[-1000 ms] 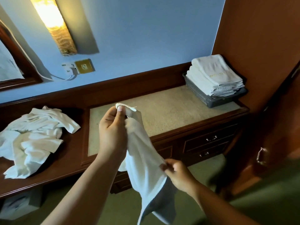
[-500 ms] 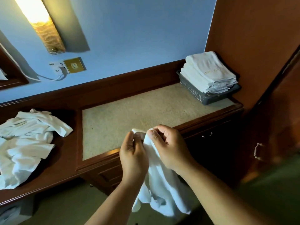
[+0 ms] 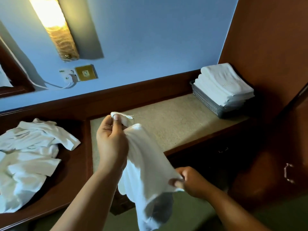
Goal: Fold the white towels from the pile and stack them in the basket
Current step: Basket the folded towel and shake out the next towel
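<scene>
Draping towel [image 3: 146,167], left grip [image 3: 111,144] above, right grip [image 3: 191,182] below

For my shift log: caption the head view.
Left hand and right hand pinch a white towel; pile left, basket right.

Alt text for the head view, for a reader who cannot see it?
Two bare hands hold a white towel in the air before a wooden desk: the left hand pinches a top corner, the right hand an edge lower down. Unfolded white towels lie piled at left; a grey basket of folded towels sits far right.
</scene>
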Demonstrator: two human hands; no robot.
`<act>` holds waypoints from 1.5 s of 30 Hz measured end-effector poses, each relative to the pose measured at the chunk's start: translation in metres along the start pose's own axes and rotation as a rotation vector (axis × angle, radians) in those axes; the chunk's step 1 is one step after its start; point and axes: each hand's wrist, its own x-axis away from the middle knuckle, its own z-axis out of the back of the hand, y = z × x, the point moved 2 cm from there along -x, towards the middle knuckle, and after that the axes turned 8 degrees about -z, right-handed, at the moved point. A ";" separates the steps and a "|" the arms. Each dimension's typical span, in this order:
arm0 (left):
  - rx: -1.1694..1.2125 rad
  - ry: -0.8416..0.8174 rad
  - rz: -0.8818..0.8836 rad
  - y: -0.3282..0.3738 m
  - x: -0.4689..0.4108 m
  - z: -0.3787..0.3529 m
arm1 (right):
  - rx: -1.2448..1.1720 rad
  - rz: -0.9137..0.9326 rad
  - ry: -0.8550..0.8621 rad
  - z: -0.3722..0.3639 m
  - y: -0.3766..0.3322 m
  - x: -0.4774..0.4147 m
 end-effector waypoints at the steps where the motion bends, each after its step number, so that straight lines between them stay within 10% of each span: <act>1: -0.005 -0.015 -0.003 -0.002 -0.006 0.007 | -0.019 -0.032 0.073 0.005 -0.001 -0.005; 6: -0.063 -0.061 -0.027 -0.012 -0.028 0.040 | -0.300 -0.087 0.477 0.039 -0.041 -0.031; 11: -0.257 -0.214 -0.043 -0.021 -0.034 0.064 | -0.750 0.224 0.524 0.021 -0.101 -0.028; 19: -0.388 -0.180 -0.059 -0.015 -0.048 0.086 | -0.251 0.611 -0.016 -0.032 -0.196 0.015; 26: -0.407 -0.283 -0.106 -0.007 -0.037 0.083 | -0.041 0.621 0.315 -0.057 -0.186 -0.017; 45: -0.463 -0.755 -0.241 -0.004 -0.018 -0.012 | -0.187 0.696 0.281 0.066 -0.156 -0.022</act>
